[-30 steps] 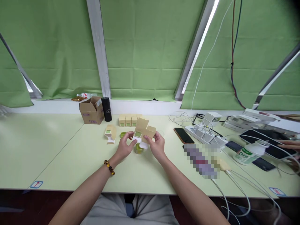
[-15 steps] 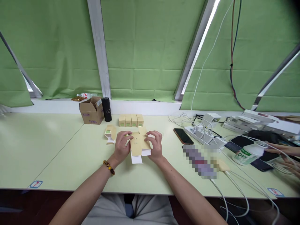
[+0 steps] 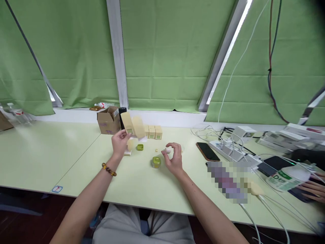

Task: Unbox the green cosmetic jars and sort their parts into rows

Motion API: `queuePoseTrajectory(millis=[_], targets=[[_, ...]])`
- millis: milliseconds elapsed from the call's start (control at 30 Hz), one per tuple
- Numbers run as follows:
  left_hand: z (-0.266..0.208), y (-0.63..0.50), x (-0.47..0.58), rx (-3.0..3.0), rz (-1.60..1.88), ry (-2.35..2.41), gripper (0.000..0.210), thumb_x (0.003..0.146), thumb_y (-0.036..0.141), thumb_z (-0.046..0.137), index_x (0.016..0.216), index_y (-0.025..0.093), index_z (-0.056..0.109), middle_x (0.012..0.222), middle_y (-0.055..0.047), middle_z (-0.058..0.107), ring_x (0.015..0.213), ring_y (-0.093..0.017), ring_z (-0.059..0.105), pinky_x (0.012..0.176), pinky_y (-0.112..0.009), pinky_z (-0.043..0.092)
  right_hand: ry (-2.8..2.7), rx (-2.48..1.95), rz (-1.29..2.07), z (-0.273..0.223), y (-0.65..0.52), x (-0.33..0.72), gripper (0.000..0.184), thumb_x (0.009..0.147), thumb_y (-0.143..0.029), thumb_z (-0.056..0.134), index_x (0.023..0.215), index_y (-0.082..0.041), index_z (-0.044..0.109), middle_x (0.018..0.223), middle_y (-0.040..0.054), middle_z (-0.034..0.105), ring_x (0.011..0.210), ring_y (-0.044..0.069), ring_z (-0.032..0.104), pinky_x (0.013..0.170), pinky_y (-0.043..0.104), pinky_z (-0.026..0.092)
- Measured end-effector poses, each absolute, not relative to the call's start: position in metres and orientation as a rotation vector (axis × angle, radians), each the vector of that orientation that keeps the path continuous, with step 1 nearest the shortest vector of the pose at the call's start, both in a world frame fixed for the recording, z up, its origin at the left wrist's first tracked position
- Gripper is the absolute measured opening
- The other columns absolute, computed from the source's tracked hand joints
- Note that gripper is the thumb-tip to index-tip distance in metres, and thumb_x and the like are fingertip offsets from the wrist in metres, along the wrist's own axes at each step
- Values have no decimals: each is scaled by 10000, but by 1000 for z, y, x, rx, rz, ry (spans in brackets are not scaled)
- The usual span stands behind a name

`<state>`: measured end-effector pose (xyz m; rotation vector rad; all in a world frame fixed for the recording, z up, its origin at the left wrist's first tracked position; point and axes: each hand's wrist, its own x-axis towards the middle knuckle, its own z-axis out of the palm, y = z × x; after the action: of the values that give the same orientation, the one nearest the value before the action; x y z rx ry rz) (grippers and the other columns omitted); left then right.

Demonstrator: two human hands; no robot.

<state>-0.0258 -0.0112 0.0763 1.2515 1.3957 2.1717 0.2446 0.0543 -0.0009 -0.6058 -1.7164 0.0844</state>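
My left hand is closed on an unfolded beige carton, raised above the table and blurred by motion. My right hand hovers with thumb and forefinger curved apart. A small whitish piece shows between those fingertips; whether they touch it I cannot tell. Just left of that hand stands a small clear jar with a green lid. Farther back lie a small green square tray and a tiny yellowish piece. Another opened carton is partly hidden beside my left hand.
Small beige boxes stand in a row at the back, partly covered by the raised carton. A cardboard box and a black bottle are behind my left hand. At right are a phone, cables, a power strip and another person's hand.
My left hand has lifted the carton up and to the left. My right hand has let go of it. The jar, green tray and small pieces now show. The view has shifted left.
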Motion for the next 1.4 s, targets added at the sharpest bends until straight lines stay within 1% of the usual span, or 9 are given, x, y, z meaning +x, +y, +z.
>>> queuePoseTrajectory(millis=[133, 267, 467, 733, 933, 1100, 1233, 1333, 1400], targets=[[83, -19, -101, 1170, 2033, 1834, 474, 683, 366, 785, 1067, 88, 785, 939, -102, 798, 807, -214, 707, 737, -298, 552, -1742, -621, 132, -3, 56, 244, 213, 964, -287, 631, 1155, -245, 548, 1016, 71, 623, 1033, 287, 563, 887, 477, 509], [71, -33, -162, 1170, 1549, 2419, 409, 739, 350, 684, 1057, 118, 793, 881, -80, 785, 775, -212, 683, 659, -269, 471, -1749, -629, 152, -5, 58, 244, 214, 967, -289, 627, 1164, -244, 557, 1001, 68, 642, 1028, 287, 567, 889, 476, 508], [46, -30, -175, 1176, 1206, 2437, 84, 642, 229, 694, 649, 154, 731, 598, -64, 671, 621, -218, 618, 560, -279, 367, -1785, -639, 168, -10, 61, 244, 205, 969, -274, 610, 1167, -245, 568, 985, 60, 658, 1033, 282, 575, 888, 466, 505], [28, -4, -156, 1217, 1053, 2376, 156, 679, 258, 721, 587, 183, 620, 572, -47, 614, 618, -204, 595, 547, -271, 334, -1827, -653, 174, -11, 62, 245, 192, 966, -260, 601, 1157, -250, 583, 974, 58, 668, 1014, 284, 579, 872, 467, 506], [23, 6, -152, 1227, 995, 2387, 207, 734, 343, 741, 650, 189, 630, 639, -79, 668, 686, -244, 652, 580, -286, 385, -1857, -664, 183, -10, 60, 246, 202, 965, -256, 590, 1168, -254, 584, 985, 60, 670, 1022, 288, 582, 873, 469, 507], [25, 5, -149, 1242, 915, 2424, 199, 790, 367, 695, 750, 172, 697, 790, -135, 754, 809, -299, 709, 661, -322, 449, -1871, -663, 193, -11, 61, 246, 207, 965, -243, 586, 1172, -258, 576, 989, 55, 671, 1023, 283, 571, 886, 469, 503], [31, -1, -146, 1266, 874, 2506, 337, 825, 418, 677, 1016, 148, 739, 1044, -199, 780, 1041, -375, 717, 811, -379, 502, -1866, -670, 178, -10, 62, 247, 216, 955, -231, 585, 1170, -252, 577, 982, 58, 670, 1019, 287, 570, 883, 471, 497], [39, -7, -137, 1302, 899, 2612, 527, 872, 442, 631, 1298, 133, 649, 1261, -238, 707, 1238, -419, 635, 988, -467, 477, -1832, -681, 178, -8, 63, 248, 212, 934, -200, 558, 1138, -248, 585, 969, 56, 670, 1012, 286, 579, 883, 465, 494], [44, -11, -123, 1408, 965, 2660, 549, 910, 418, 585, 1392, 155, 583, 1334, -224, 655, 1309, -407, 578, 1089, -511, 422, -1818, -688, 172, -7, 64, 249, 215, 904, -162, 533, 1092, -245, 596, 948, 49, 668, 986, 276, 589, 878, 454, 488]])
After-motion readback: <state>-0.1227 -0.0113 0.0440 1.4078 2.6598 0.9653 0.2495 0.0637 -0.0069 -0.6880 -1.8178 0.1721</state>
